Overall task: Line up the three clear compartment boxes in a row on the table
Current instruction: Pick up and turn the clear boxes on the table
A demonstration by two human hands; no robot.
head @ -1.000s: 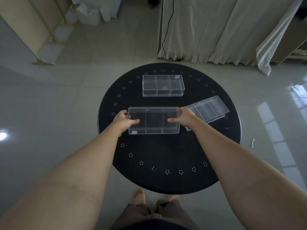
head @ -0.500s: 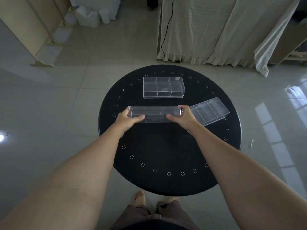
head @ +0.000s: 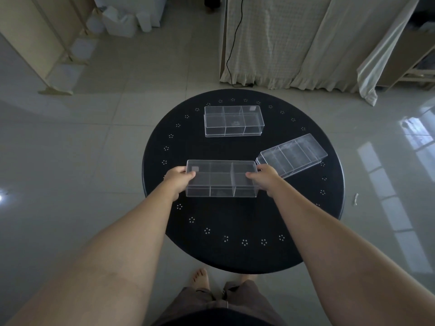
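Note:
Three clear compartment boxes are on a round black table (head: 242, 252). The near box (head: 221, 178) is gripped at both ends: my left hand (head: 177, 181) holds its left end, my right hand (head: 264, 180) its right end. It lies square to me at the table's middle. A second box (head: 233, 121) rests flat at the far side, parallel to the near one. The third box (head: 292, 155) lies at the right, turned at an angle, its near corner close to my right hand.
The table's rim carries small dot patterns. Tiled floor surrounds it. A curtain with a black cable (head: 233, 43) hangs beyond the far edge. White bins (head: 122, 22) stand at the back left. My bare feet (head: 201, 276) are below the near edge.
The held box was tipped up on edge half a second ago; it now shows its top face flat again, still between both hands at about the same place.

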